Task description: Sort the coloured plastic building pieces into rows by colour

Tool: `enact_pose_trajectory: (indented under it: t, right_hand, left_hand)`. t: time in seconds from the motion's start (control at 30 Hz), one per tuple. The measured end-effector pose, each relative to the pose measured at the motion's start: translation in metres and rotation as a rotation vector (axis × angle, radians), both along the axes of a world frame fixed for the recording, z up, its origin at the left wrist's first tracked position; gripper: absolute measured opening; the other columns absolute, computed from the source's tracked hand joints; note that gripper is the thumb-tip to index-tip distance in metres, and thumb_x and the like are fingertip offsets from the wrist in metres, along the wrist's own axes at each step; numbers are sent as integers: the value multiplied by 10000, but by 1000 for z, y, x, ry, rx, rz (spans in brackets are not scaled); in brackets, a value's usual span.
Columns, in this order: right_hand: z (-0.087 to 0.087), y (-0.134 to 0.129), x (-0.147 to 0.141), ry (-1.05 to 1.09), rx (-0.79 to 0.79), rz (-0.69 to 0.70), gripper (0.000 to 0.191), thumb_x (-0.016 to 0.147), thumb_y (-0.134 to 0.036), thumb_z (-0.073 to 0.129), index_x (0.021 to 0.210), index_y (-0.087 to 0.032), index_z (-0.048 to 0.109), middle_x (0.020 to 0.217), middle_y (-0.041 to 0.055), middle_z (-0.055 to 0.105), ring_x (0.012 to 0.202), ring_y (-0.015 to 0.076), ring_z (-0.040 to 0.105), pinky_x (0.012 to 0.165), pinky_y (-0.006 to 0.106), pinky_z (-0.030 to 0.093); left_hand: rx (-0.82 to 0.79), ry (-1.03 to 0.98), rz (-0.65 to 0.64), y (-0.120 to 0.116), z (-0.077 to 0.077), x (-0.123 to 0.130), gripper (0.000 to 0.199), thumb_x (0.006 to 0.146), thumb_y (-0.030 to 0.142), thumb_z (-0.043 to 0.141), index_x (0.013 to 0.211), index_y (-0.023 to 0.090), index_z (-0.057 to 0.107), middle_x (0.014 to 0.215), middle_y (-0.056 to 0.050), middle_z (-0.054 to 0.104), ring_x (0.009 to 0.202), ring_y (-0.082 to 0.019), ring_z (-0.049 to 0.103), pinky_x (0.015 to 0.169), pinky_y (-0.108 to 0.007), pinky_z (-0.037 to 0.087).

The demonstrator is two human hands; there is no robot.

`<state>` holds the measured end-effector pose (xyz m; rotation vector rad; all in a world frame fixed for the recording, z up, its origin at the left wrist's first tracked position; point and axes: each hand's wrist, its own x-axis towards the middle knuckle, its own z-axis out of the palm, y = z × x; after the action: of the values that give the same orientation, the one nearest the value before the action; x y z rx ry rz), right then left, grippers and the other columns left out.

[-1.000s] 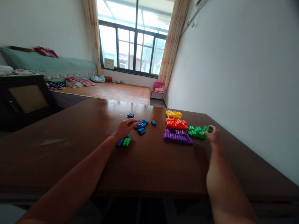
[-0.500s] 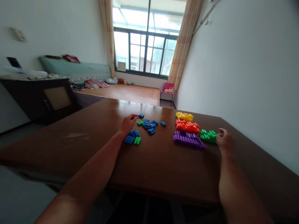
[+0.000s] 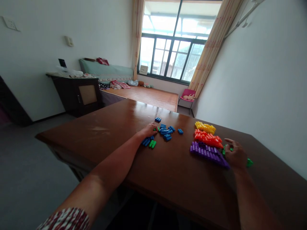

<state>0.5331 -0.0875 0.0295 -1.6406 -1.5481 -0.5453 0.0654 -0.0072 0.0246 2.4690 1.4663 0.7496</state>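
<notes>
My left hand (image 3: 151,128) is closed at the fingertips around a small green plastic block (image 3: 158,129), partly hidden by the fingers. Right beside it lies a cluster of loose blue plastic blocks (image 3: 165,131). More blue blocks (image 3: 145,142) and a green block (image 3: 152,144) are by my left wrist, some partly covered. Over on the right, my right hand (image 3: 235,155) is over the pile of green blocks (image 3: 249,163), its index finger stretched out and the other fingers mostly hidden. Most of that pile is behind the hand.
Rows of yellow blocks (image 3: 205,127), orange blocks (image 3: 208,138) and purple blocks (image 3: 208,154) lie left of my right hand. Single blue blocks lie farther back on the brown table (image 3: 172,179). Beyond stand a bed (image 3: 153,95), a pink chair (image 3: 188,95) and a dark cabinet (image 3: 79,94).
The view has turned left. My left hand has moved from beside the far blue block toward me onto the green block. My right hand has moved left over the green pile.
</notes>
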Motion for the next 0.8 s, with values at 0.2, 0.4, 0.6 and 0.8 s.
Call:
enact_pose_trajectory:
  t: [0.2,0.4,0.6,0.8]
  right_hand:
    - [12,-7,-23,54,0,95,366,830,-318,428,1047,-167,681,1021,124,686,822,231,627,788,379,487]
    - [26,-24,-105,326,-323,499,375,856,-470,531,1105,-210,636,865,64,686,700,193,637,661,331,512]
    - [18,-36,-175,485,-504,837,288,818,-441,632,989,-210,607,834,24,674,743,168,636,672,292,503]
    - [16,-23,-161,485,-478,817,286,784,-453,664,896,-194,621,819,26,687,750,167,640,694,297,509]
  left_hand:
    - [24,-138,97,-7,10,3,153,670,103,653,805,169,677,908,-34,644,880,-181,631,831,-288,521]
    - [-73,-523,-333,-42,31,45,323,712,107,660,1026,173,621,1075,-45,657,1007,-169,625,850,-282,523]
    - [-101,-486,-632,-76,26,80,321,768,104,625,1083,160,622,1049,-69,649,969,-174,630,870,-301,521]
    - [-17,-409,-621,-71,23,73,370,789,188,638,1157,220,619,1230,-77,585,1136,-206,567,853,-301,548]
